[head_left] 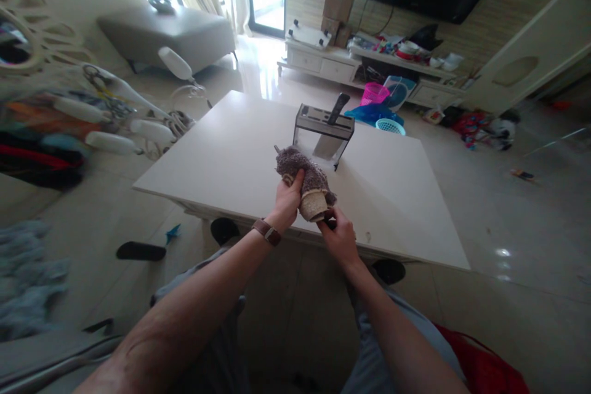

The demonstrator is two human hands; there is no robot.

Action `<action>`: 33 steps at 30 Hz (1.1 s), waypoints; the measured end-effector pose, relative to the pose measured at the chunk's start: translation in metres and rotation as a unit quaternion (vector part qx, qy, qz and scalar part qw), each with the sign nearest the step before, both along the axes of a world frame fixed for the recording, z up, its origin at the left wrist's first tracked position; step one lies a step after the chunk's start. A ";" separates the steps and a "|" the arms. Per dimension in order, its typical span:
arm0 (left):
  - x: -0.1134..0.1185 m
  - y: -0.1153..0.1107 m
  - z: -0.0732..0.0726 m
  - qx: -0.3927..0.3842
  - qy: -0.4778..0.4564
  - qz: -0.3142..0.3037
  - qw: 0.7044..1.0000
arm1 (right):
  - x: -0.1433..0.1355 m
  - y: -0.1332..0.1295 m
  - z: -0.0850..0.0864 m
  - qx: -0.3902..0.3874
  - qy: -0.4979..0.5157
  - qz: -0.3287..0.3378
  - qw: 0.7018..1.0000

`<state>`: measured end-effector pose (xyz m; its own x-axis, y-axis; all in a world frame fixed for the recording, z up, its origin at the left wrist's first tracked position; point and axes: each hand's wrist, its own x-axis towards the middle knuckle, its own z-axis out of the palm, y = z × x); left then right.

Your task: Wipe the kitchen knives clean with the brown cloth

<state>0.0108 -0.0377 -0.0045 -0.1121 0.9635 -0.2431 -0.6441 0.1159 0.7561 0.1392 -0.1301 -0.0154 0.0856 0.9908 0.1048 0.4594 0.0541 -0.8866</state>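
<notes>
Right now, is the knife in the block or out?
In. The knife stands in the knife block on the table: black handle above the top slots, blade showing through the clear side.

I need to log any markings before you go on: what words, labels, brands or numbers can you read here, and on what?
None can be read.
Knife block on the table: no lettering shows.
Cardboard boxes: any print too blurred.
Cloth in left hand and right hand: no label seen.

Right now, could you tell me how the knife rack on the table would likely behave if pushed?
The knife rack looks tall on a narrow base, so it may tip. One knife handle stands high, probably making it top-heavy. The table looks smooth, so it might slide first.
</notes>
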 end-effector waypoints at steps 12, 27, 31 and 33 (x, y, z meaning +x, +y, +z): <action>-0.038 0.032 0.008 0.016 -0.029 0.083 0.996 | 0.008 0.003 0.002 -0.043 -0.162 0.030 0.985; 0.000 -0.002 0.005 0.055 0.003 -0.133 0.990 | 0.018 0.010 -0.004 0.024 0.008 -0.043 0.999; 0.000 -0.001 0.005 0.053 0.013 -0.106 0.993 | 0.019 0.010 -0.002 0.039 -0.045 -0.025 0.998; -0.004 0.002 0.007 0.064 0.017 -0.100 0.993 | 0.020 0.010 -0.002 0.038 -0.063 -0.011 0.997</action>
